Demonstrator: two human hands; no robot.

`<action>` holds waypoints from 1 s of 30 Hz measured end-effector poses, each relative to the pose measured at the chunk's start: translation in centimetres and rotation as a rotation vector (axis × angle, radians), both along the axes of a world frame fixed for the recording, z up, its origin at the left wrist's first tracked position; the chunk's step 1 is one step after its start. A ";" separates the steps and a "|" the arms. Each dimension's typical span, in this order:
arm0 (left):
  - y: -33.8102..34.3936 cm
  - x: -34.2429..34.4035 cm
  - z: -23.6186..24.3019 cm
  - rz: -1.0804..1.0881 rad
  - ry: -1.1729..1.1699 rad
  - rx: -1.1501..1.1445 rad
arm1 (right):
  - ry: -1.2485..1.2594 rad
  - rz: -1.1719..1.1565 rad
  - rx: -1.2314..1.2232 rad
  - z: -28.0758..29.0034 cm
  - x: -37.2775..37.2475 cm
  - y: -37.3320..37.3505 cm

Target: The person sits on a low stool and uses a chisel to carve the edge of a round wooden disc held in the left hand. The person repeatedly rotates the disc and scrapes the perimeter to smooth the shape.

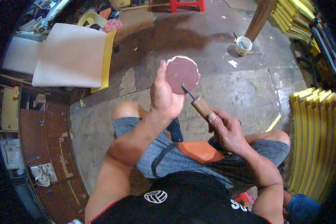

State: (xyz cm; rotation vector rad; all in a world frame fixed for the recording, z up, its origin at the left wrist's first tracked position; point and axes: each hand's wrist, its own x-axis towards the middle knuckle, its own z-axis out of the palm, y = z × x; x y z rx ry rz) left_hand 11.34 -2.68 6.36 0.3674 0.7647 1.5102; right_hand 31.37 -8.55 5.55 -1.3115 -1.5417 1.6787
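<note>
My left hand (164, 89) is raised in front of me, closed round a flat dark-red disc (182, 74) with a ragged cream edge along its top and right side. The thumb stands up at the disc's left edge, and most of the fingers are hidden behind it. In my right hand (227, 130) is a wooden-handled tool with a thin metal shaft (201, 106), gripped by the handle. Its tip lies over the lower part of the disc; whether it touches the surface, I cannot tell. An orange piece (200, 151) rests on my lap.
White padded panels (72, 54) with a yellow edge stand at the left, beside a brown wooden cabinet (44, 130). Yellow-edged sheets (313, 138) are stacked at the right. A white bucket (243, 45) stands by a wooden post (260, 20), with a red stool (187, 5) farther off.
</note>
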 end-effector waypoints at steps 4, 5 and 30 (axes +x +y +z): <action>-0.8 0.4 0.2 -0.033 0.003 -0.023 | 0.015 -0.022 0.009 0.8 -0.5 0.1; -0.6 0.2 0.3 -0.042 -0.002 -0.013 | 0.019 -0.022 0.049 0.7 -0.4 0.2; -0.2 -0.1 1.1 0.026 -0.012 0.015 | 0.035 -0.030 -0.129 0.8 1.2 1.1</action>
